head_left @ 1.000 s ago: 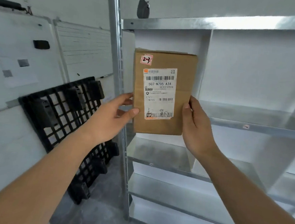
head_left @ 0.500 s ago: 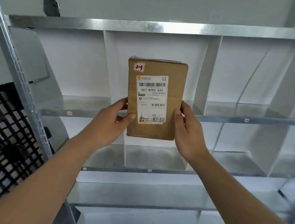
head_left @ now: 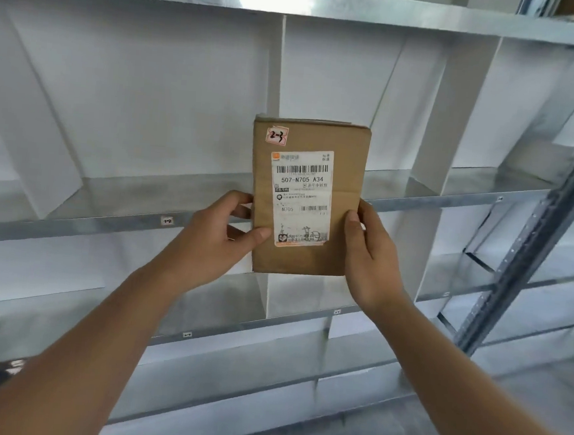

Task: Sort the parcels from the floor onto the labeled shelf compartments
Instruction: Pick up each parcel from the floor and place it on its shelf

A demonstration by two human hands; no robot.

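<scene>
Upright, brown parcel (head_left: 309, 198), label (head_left: 300, 197) "507-N705 A34", sticker (head_left: 277, 136) seemingly "2-3"

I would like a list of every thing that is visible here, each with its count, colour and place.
parcel: one, brown cardboard, held upright in front of the shelf, centre of view.
shipping label: one, white with barcodes, on the parcel's front.
handwritten sticker: one, pinkish, reads 2-3, parcel's top left corner.
shelf unit: one, silver metal, fills the view, several levels.
dividers: several, white, standing between the compartments.
compartment tags: at least four, small and white, on the shelf front edges; text mostly too small to read.
upright post: one, silver with holes, right side.
left hand: one, grips the parcel's left edge.
right hand: one, grips the parcel's right edge.
</scene>
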